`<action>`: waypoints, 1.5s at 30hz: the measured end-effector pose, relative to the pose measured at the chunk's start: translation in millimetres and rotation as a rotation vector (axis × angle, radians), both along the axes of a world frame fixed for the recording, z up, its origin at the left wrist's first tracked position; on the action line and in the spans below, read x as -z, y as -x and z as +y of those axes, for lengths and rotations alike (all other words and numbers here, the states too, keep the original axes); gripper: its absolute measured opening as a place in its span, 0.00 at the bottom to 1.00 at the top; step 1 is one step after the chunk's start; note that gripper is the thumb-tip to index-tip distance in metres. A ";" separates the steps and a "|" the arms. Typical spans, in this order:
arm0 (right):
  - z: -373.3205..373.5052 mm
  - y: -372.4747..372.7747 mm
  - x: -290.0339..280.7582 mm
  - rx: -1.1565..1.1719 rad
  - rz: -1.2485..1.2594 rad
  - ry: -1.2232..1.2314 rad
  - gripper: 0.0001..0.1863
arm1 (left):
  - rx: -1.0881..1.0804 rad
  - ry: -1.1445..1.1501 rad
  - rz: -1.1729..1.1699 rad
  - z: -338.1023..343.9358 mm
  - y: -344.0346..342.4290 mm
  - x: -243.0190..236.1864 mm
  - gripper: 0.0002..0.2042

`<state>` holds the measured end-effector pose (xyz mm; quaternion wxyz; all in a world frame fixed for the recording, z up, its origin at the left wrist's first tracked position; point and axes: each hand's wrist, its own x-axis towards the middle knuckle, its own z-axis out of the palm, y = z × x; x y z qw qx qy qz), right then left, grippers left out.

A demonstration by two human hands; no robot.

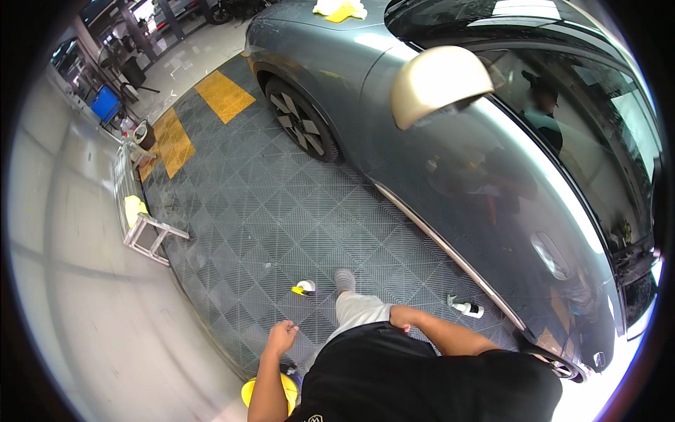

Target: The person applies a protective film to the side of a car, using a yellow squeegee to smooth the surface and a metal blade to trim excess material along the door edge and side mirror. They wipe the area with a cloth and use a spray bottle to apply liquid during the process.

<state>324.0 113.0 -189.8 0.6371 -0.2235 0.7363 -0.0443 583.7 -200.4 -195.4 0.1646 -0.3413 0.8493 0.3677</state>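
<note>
My left hand [283, 336] hangs low at my left side with its fingers curled in, and I see nothing in it. Below it, partly hidden by my forearm, is a yellow bucket [289, 391]. At my waist, against the light grey shorts [362, 310], my right hand [403, 318] is closed; whatever it may grip is hidden. On the floor ahead of my left hand lies a small round white object with yellow and black parts [305, 287]. A white spray bottle [467, 308] with a dark label lies on its side to the right, beside the car.
A grey car [450, 204] fills the right side, its cream mirror [439, 84] jutting out. Yellow-and-white cloths [340, 9] lie on its hood. A metal step stool [151, 239] with a yellow cloth [134, 209] stands by the left wall; a dark bucket [144, 135] is farther off.
</note>
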 end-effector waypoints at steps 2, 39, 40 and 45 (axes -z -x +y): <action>-37.3 33.5 -0.4 0.192 -0.239 -0.017 0.19 | -0.041 -0.022 -0.029 -39.8 22.4 -16.7 0.19; -621.6 471.7 51.6 0.113 0.465 0.159 0.20 | 0.125 -0.012 -0.023 -774.0 576.7 -47.8 0.21; -620.8 501.4 112.2 -0.071 0.422 0.171 0.20 | 0.036 -0.160 0.024 -796.2 583.4 -44.2 0.21; -808.6 616.0 103.3 -0.549 0.254 0.270 0.21 | -0.138 -0.709 0.372 -912.3 631.6 -163.3 0.24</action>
